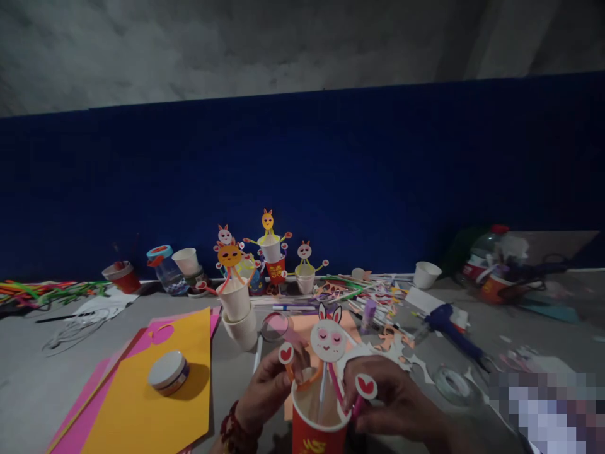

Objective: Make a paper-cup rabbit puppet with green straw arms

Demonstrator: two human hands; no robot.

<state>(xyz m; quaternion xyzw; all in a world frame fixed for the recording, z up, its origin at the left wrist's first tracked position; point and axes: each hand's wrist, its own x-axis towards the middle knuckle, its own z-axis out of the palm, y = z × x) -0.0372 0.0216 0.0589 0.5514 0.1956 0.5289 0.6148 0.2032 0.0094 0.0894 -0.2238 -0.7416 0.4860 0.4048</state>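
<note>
In front of me stands a red paper cup [317,439] with a white rim. A white paper rabbit face [327,341] rises out of it on a pale stick. One orange pipe cleaner [309,380] and one pink pipe cleaner [336,383] bend out over the rim, each with a white disc bearing a red heart. My left hand [265,386] is closed at the left rim, pinching the orange arm beside its heart disc [286,354]. On the other side, my right hand [397,403] grips the pink arm below its heart disc [366,386].
Several finished cup puppets [229,255] stand at the back. Yellow card [155,419] bears a white-lidded jar [169,372] at left. Rightward lie a blue glue gun [456,334], a tape roll [452,384] and paper scraps [397,340]. A blue partition [302,164] closes off the back.
</note>
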